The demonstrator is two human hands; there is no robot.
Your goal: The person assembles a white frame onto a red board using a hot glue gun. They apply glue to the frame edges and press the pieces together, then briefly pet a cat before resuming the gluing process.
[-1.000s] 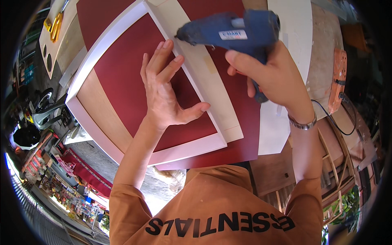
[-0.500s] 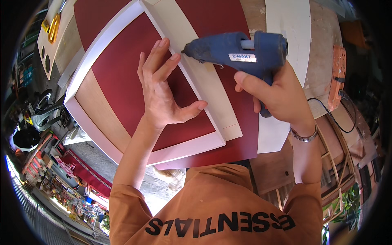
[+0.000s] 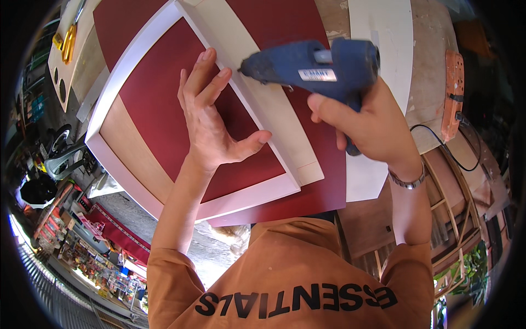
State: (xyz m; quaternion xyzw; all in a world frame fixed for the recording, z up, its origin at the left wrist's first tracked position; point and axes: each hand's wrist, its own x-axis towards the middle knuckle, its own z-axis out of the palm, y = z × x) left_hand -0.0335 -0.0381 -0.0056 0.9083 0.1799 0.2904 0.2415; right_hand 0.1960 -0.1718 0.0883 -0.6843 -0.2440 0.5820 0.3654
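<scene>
A white frame (image 3: 117, 78) lies on a dark red panel (image 3: 324, 189), with more red and a light wood strip (image 3: 134, 137) inside it. My left hand (image 3: 211, 123) is spread over the frame's right bar, its thumb and fingertips on or close to that bar. A cream strip (image 3: 276, 118) runs along the bar's outer side. Wrapped around the handle of a dark blue glue gun (image 3: 307, 63) is my right hand (image 3: 367, 123). The nozzle points left, at the bar's edge beside my left fingertips. Whether it touches, I cannot tell.
A white board (image 3: 383, 71) lies right of the red panel. Beyond it are an orange power strip (image 3: 452, 93) and a black cable (image 3: 435, 134). At the far left, a yellow-handled screwdriver (image 3: 68, 44) rests on a board with round holes (image 3: 63, 79).
The frame, both hands and the glue gun appear slightly farther left in the picture. The nozzle stays beside the bar near my left fingertips, and both hands keep their shape.
</scene>
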